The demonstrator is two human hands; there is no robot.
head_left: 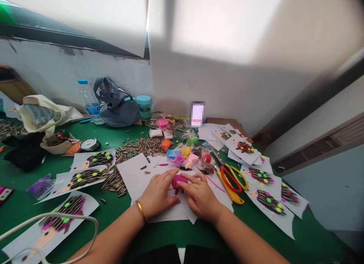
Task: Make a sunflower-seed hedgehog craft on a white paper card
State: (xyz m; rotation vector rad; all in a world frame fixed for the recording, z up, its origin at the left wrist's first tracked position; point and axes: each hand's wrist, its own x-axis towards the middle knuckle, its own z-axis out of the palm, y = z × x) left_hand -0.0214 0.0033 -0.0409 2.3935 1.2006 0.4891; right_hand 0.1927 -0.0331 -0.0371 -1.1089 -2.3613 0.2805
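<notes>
A flat magenta clay shape (180, 179) lies on white paper (167, 214), with small brown clay bits at its lower edge. My left hand (159, 191) rests at its left side, fingers stretched forward and thumb apart, a gold bangle on the wrist. From the right, my right hand (202, 195) lays its extended fingertips on the clay. Neither hand wraps round anything. Fingers cover part of the shape's edges. Just beyond are bagged lumps of coloured clay (191, 160), and a thin pink clay strip (215, 183) lies right of my right hand.
Scissors with red handles (231, 180) and a yellow cutter (229, 186) lie at right. Sunflower seeds (142, 146) are heaped behind and left. Finished hedgehog pictures (267, 203) flank both sides. A white cable (95, 226) loops near my left forearm. A blue bag (121, 112) stands by the wall.
</notes>
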